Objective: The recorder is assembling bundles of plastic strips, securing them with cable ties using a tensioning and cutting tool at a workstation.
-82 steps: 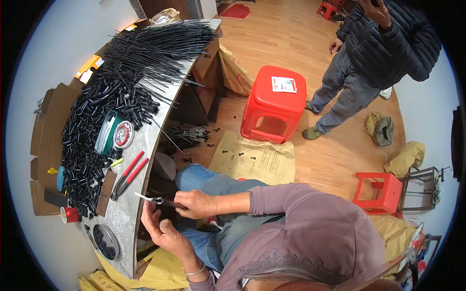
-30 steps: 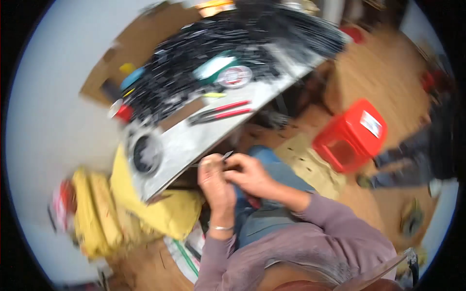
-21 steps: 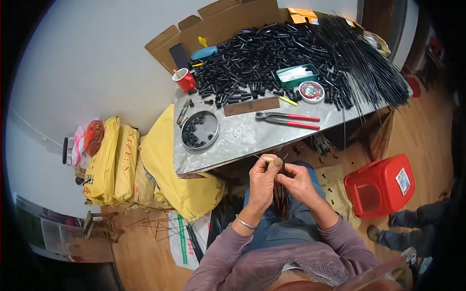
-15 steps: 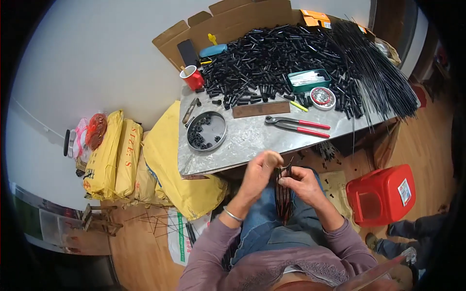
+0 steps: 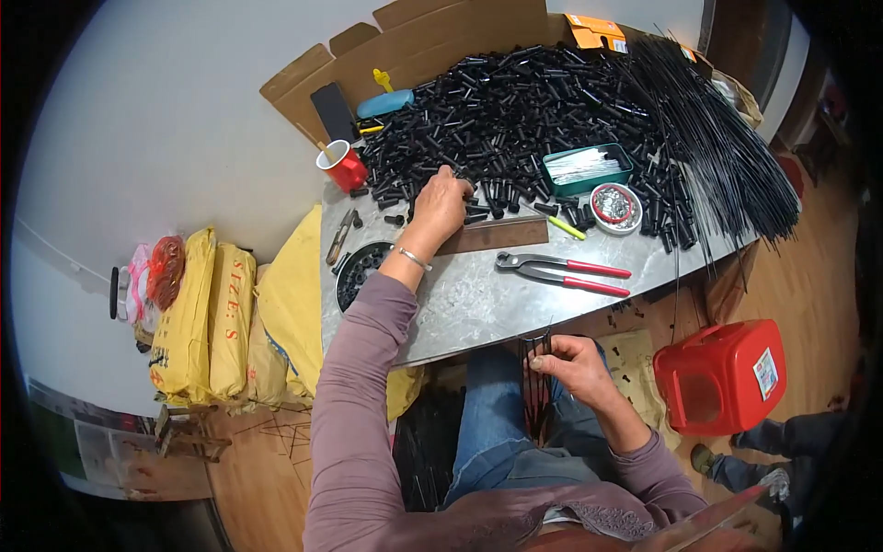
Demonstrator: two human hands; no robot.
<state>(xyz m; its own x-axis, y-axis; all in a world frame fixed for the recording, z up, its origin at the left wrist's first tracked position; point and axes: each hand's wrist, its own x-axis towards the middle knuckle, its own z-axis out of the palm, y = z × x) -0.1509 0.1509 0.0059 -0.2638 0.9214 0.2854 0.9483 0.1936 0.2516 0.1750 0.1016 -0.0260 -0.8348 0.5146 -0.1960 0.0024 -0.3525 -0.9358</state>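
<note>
My left hand (image 5: 440, 206) reaches over the metal-topped table to the near edge of a heap of short black plastic tube pieces (image 5: 515, 120). Its fingers are curled among them; what they grip is hidden. Low over my lap, beyond the table's front edge, my right hand (image 5: 575, 370) pinches a narrow bundle of thin black rods (image 5: 535, 382), which stands roughly upright between my knees. Below my left hand lies a flat brown bar (image 5: 497, 235). A round tin (image 5: 342, 281) holding small black caps is partly covered by my left forearm.
Red-handled pincers (image 5: 566, 274) lie near the table front. Behind them stand a green box of thin pale strips (image 5: 598, 189) and a round dish of small metal parts (image 5: 614, 210). Long black rods (image 5: 736, 147) overhang the right edge. A red bin (image 5: 727, 373) stands on the floor.
My left hand has left the rod bundle over my lap and moved forward and left to the heap of tube pieces. My right hand still holds the bundle. The view has shifted slightly.
</note>
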